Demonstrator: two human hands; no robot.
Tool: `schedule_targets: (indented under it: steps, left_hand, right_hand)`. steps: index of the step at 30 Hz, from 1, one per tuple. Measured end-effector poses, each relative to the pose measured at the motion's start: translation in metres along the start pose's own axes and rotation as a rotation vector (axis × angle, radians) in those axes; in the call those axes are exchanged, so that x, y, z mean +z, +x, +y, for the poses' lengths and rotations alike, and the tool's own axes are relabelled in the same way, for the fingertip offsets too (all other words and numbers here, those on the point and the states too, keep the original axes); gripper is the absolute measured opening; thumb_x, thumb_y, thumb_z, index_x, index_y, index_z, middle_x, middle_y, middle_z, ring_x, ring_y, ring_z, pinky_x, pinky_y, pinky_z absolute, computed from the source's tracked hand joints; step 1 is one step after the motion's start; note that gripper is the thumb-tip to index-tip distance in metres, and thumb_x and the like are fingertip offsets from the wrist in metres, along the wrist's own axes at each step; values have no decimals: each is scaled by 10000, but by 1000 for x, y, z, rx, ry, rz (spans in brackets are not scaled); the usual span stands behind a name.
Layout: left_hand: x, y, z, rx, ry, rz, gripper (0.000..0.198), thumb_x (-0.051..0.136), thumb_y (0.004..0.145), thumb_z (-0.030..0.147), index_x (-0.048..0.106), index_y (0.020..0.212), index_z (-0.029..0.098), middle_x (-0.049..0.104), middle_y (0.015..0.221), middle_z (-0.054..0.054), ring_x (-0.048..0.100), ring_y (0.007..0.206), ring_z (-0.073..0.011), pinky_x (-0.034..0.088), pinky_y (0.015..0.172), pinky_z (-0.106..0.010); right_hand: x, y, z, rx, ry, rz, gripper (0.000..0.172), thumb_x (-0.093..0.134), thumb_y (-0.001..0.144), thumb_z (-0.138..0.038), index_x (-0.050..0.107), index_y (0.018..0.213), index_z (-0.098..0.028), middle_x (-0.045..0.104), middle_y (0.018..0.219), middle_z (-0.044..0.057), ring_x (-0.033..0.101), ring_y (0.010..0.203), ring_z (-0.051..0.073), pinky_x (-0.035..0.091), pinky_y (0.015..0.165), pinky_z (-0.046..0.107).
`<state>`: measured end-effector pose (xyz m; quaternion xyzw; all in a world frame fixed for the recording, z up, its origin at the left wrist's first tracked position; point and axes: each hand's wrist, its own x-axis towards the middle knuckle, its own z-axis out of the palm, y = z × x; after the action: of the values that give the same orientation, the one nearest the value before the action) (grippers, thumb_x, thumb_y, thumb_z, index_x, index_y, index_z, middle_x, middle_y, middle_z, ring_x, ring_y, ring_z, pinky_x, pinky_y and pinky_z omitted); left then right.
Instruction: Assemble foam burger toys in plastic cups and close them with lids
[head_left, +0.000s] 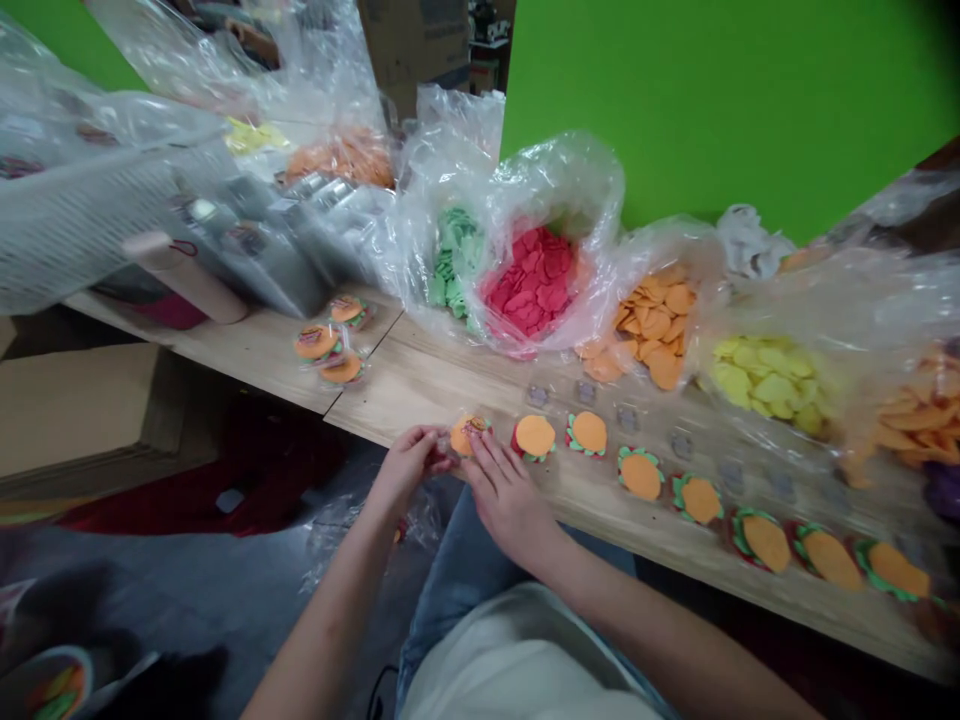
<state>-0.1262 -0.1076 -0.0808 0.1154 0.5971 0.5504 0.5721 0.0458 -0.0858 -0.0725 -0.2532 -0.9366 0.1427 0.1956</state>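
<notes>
A toy burger (466, 436) with an orange top and a printed label lies at the table's front edge, seemingly in a clear plastic case. The fingers of my left hand (412, 455) are pinched together at the case's left edge. My right hand (511, 495) rests on the burger from the right, its fingers stretched out flat over the top and label. Just to the right sits another burger (535, 437) in an open case, first of a row with orange tops over green and red layers. The case under my fingers is partly hidden.
Three packed burgers (318, 343) sit at the left by a pale bottle (184, 275). Behind the row stand plastic bags of green (454, 255), red (534, 280), orange (656, 315) and yellow (769, 375) pieces. A cardboard box (75, 410) is at the left.
</notes>
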Motion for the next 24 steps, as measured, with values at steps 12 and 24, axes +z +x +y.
schedule_targets:
  steps: [12, 24]
  left_hand:
    - [-1, -15, -3, 77, -35, 12, 265, 715, 609, 303, 586, 765, 131, 584, 617, 22, 531, 519, -58, 437, 510, -158]
    - [31, -97, -31, 3, 362, -465, 188, 636, 710, 331, 615, 789, 161, 551, 634, 7, 468, 545, -84, 385, 502, -185]
  right_hand:
    - [-21, -6, 3, 615, 607, 238, 280, 379, 869, -295, 448, 1120, -193, 606, 973, 94, 630, 780, 170, 522, 647, 312]
    - [-72, -76, 28, 610, 1031, -448, 300, 440, 826, -488, 523, 765, -206, 536, 582, -50, 492, 442, 90, 380, 392, 199]
